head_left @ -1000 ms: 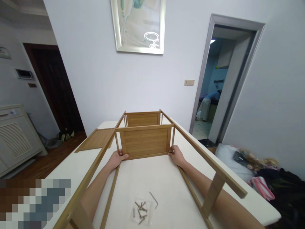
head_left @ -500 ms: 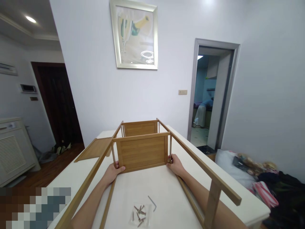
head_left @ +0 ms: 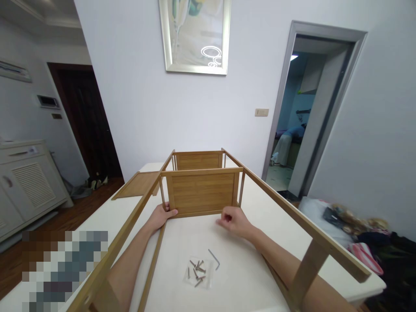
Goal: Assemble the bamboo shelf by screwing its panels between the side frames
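A wooden frame (head_left: 276, 197) with slatless panels lies on its side across the white table. My left hand (head_left: 161, 216) is closed around the lower left corner of the nearer wooden panel (head_left: 203, 193), thumb on its front face, fingers behind by the upright. My right hand (head_left: 235, 221) is inside the frame, just in front of the panel's lower right corner. Its fingers are curled in; whatever they may hold is hidden. Nearer to me, several screws (head_left: 200, 269) lie on a small clear plastic bag (head_left: 209, 277). Beside them is an L-shaped hex key (head_left: 215, 260).
The frame's farther panel (head_left: 199, 160) stands behind the nearer one. A loose wooden panel (head_left: 136, 185) lies on the white table (head_left: 247, 264) at the left. Clothes (head_left: 367, 234) are heaped beyond the table's right edge. A person (head_left: 286, 141) bends over through the doorway.
My right hand has let go of the panel's lower right corner and moved inward, fingers curled. The left hand keeps its hold. The view has tilted down.
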The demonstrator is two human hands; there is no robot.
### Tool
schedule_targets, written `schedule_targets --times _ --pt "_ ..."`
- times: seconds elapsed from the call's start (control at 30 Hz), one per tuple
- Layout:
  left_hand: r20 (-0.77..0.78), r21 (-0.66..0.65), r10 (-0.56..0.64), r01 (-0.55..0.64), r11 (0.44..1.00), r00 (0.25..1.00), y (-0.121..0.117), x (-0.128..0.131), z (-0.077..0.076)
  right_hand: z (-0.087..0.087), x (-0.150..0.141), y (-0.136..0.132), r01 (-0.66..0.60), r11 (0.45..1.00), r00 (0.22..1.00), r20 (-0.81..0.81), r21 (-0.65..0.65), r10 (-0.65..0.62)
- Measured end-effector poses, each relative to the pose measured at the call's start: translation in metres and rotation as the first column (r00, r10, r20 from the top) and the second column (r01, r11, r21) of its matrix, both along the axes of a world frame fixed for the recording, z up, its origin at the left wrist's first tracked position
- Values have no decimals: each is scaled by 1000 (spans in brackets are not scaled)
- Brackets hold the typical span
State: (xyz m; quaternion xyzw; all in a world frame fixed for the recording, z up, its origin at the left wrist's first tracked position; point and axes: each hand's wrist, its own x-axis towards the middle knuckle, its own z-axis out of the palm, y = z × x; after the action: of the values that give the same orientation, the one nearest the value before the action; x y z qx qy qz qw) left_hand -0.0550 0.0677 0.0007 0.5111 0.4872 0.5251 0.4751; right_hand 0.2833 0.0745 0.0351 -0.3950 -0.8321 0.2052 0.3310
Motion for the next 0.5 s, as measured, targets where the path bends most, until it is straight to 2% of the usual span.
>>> schedule_targets --times 0.07,0.1,0.17,0.23,0.43,0.5 --pt "-4 4 -4 4 1000 1000 -1 0 1 -1 -13 -13 -227 971 972 50 -81 231" --pt "-6 4 -5 5 1000 1000 -1 1 1 -1 -18 -17 -354 923 929 55 -151 365" --pt "-10 2 -1 1 1000 1000 -1 0 1 0 -21 -22 -507 824 847 30 -253 531" --pt "-15 -3 8 -8 1000 1000 0 0 1 2 -23 -25 -565 771 808 -8 -293 589" --pt "-26 -4 19 -19 1000 999 0 0 0 3 -33 -35 -657 702 734 -19 -274 679" --pt "-31 -5 22 -22 1000 999 0 0 0 2 -36 -38 -661 701 729 -8 -268 685"
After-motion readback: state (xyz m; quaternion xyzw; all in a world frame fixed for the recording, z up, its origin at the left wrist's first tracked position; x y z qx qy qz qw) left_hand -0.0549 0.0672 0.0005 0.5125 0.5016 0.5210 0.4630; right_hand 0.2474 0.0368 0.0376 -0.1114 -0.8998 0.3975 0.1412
